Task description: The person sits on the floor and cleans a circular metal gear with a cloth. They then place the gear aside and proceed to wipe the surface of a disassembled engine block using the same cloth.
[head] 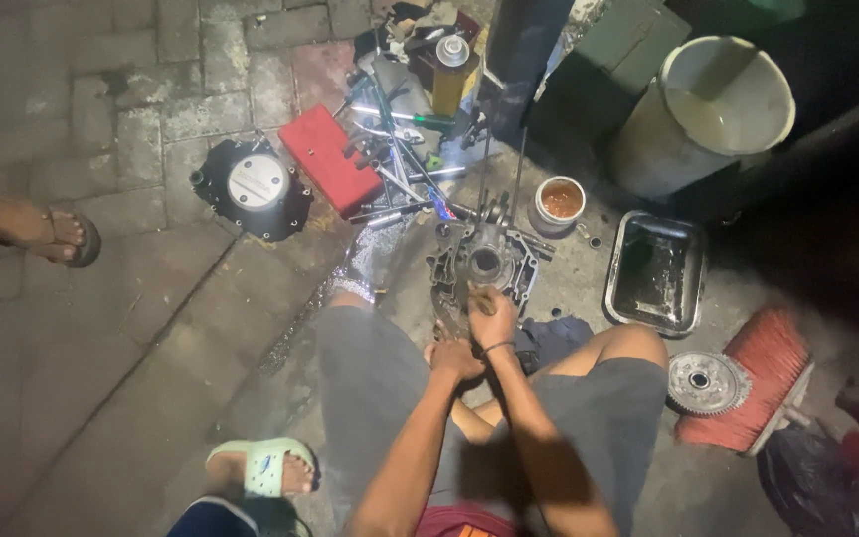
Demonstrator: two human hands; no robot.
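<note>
1. While the person is sitting on the paved ground [131, 328], a metal engine casing [484, 261] is standing between the knees, just in front of a grey rag [556, 338] and near a small cup of orange liquid [560, 202].
2. Judging by its cast metal, it is likely handling heavy, stiff and oily; its outer rim is looking like the safest place to grip.
3. The right hand [492, 318] is closing narrowly on a small tool [480, 297] at the casing's near edge.
4. The left hand [454, 360] is curling just below; what it is holding cannot be told.
</note>
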